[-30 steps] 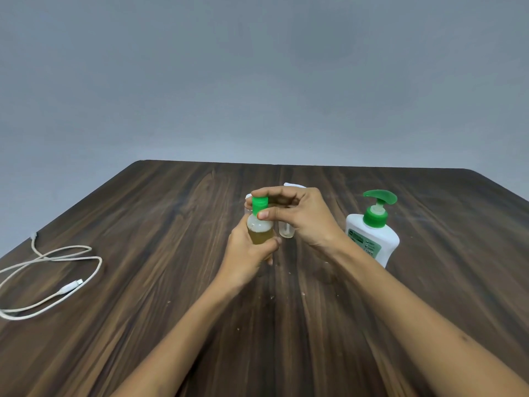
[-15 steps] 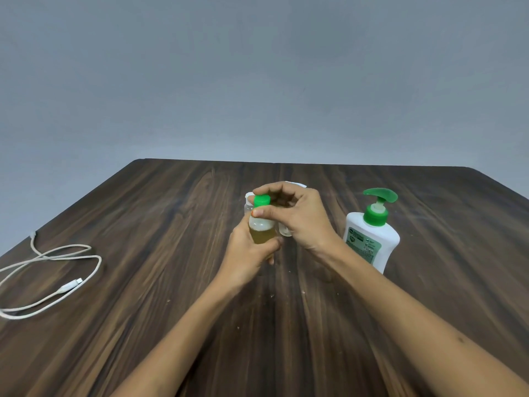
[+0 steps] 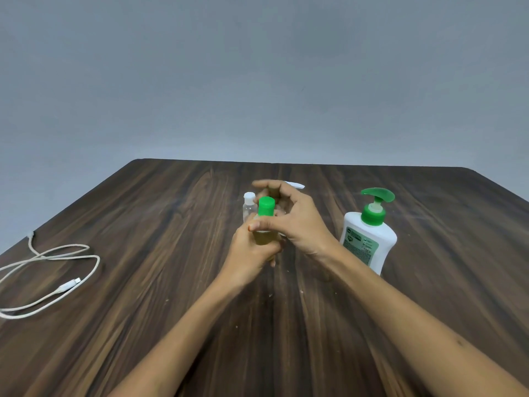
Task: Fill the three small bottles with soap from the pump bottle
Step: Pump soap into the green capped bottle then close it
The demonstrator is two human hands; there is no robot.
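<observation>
Centrally, left of the pump bottle (image 3: 369, 242), the left hand (image 3: 252, 250) gripped a small bottle (image 3: 264, 234) of yellowish soap, green cap (image 3: 266, 206) on; the right hand (image 3: 297, 219) hovered curled beside the cap, whether touching I cannot tell; a clear bottle (image 3: 249, 207) stood just behind.

Small bottle (image 3: 264, 234): clear body holding yellow-amber liquid, green cap (image 3: 266, 206) fitted on top, upright, gripped round the body at mid-tabletop. Second small bottle (image 3: 249, 207): clear, white cap on, contents not discernible, standing upright just behind and left of the first. Third small bottle: largely hidden behind the hands; state cannot be told. Pump bottle (image 3: 369, 242): white body, green-printed label, green collar and pump head, upright, to the right, apart from the small bottles.
</observation>
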